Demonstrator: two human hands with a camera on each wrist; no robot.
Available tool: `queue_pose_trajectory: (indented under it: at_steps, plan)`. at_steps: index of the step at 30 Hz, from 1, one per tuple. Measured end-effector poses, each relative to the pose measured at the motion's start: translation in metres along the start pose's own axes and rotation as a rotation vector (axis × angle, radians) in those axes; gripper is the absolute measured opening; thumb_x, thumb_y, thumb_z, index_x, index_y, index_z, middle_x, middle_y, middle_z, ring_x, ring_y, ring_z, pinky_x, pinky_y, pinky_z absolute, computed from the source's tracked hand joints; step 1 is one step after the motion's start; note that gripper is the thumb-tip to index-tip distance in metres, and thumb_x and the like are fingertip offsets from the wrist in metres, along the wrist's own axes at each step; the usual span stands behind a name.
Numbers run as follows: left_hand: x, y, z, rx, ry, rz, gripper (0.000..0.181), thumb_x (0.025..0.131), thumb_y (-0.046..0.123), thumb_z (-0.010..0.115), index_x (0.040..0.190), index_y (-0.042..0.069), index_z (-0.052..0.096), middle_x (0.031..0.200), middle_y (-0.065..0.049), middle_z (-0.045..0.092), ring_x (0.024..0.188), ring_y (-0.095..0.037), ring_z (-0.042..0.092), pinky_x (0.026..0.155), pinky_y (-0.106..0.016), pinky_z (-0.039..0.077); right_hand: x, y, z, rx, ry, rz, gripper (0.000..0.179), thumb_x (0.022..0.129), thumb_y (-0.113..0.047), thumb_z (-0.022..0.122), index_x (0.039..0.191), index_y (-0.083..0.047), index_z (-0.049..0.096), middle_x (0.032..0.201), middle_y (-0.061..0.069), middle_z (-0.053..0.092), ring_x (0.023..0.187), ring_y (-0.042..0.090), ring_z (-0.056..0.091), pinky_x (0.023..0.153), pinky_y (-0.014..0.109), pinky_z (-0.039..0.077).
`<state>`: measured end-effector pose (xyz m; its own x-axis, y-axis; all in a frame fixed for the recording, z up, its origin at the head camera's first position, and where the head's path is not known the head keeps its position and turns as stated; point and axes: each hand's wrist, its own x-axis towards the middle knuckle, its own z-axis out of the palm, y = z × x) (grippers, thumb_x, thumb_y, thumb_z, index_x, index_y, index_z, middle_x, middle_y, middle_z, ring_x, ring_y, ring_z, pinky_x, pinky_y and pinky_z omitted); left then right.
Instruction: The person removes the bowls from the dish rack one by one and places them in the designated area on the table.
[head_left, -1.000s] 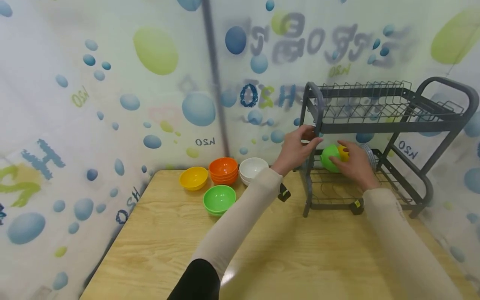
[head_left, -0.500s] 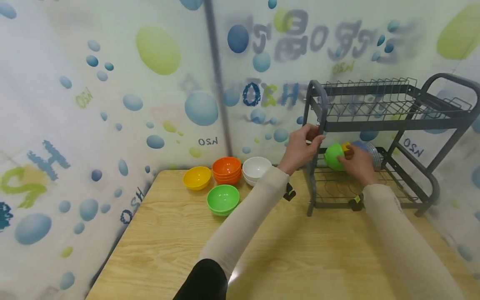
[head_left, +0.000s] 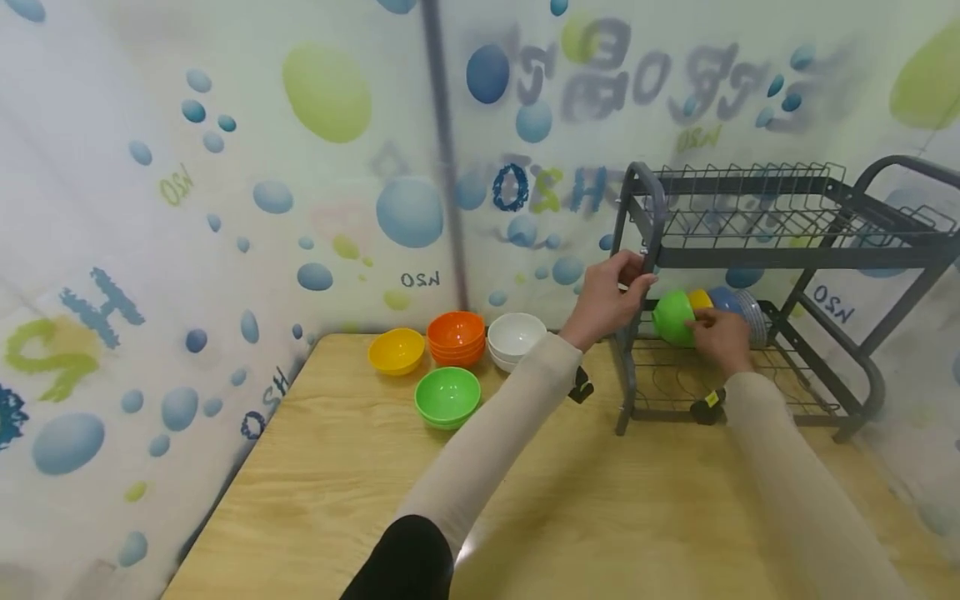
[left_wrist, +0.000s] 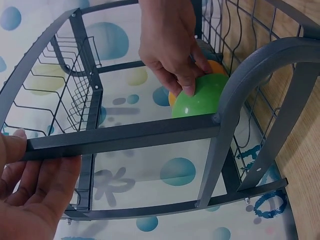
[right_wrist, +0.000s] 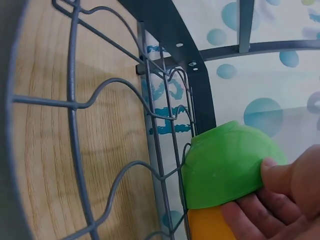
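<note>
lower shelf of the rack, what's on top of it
The lower shelf bears a row: a green bowl, pinched by the right hand, then a yellow bowl, a blue piece and a greyish ridged one. The hand hides part of them, so their full count cannot be told.

Pale long sleeves, bare hands, dark gear at both wrists.
On my feed the left sleeve (head_left: 487, 442) and right sleeve (head_left: 798, 475) are plain beige, close-fitting, and run down to the wrists, where each ends in a soft, smooth cuff. At the near end of the left one I see a solid black covering (head_left: 405, 558) with a rounded edge; I can't tell whether it is an outer sleeve or a band. Past the cuffs, the left hand (head_left: 606, 302) and right hand (head_left: 722, 339) are ungloved. I make out a small, blocky black left wrist unit (head_left: 581, 386) and a similar right wrist unit (head_left: 705, 410), the latter marked with a bright yellow patch (head_left: 712, 398).
</note>
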<state>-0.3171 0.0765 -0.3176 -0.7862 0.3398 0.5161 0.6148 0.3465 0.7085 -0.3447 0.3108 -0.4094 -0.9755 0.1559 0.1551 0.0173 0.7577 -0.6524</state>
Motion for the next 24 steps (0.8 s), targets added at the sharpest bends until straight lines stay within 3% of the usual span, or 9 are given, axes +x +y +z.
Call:
queue_pose_trajectory:
  at_steps: [6,14,24]
  plan:
    - [-0.003,-0.003,-0.001,-0.008,-0.006,0.006,0.018,0.105,0.021,0.061,0.117,0.008,0.065,0.100,-0.006,0.074,0.090,-0.010,0.070,0.073,-0.013,0.052,-0.002,0.002,0.005,0.010,0.013,0.013,0.043,0.106,-0.017,0.055,0.136,0.013,0.056,0.134,0.035,0.060,0.121,0.049,0.057,0.099,0.058,0.050]
    - [0.002,-0.003,0.003,-0.015,0.013,0.035,0.015,0.105,0.022,0.061,0.111,0.009,0.065,0.094,-0.004,0.074,0.084,-0.005,0.067,0.070,-0.011,0.050,0.001,0.005,-0.003,0.065,0.004,0.093,0.045,0.107,-0.018,0.053,0.142,0.010,0.052,0.140,0.033,0.057,0.127,0.047,0.055,0.103,0.056,0.049]
    - [-0.003,-0.001,0.000,-0.024,-0.009,0.015,0.015,0.105,0.021,0.061,0.111,0.008,0.064,0.095,-0.007,0.073,0.087,-0.010,0.068,0.071,-0.013,0.049,-0.002,0.011,-0.001,0.202,-0.025,0.202,0.050,0.108,-0.022,0.051,0.149,0.005,0.045,0.150,0.029,0.050,0.136,0.044,0.049,0.112,0.054,0.045]
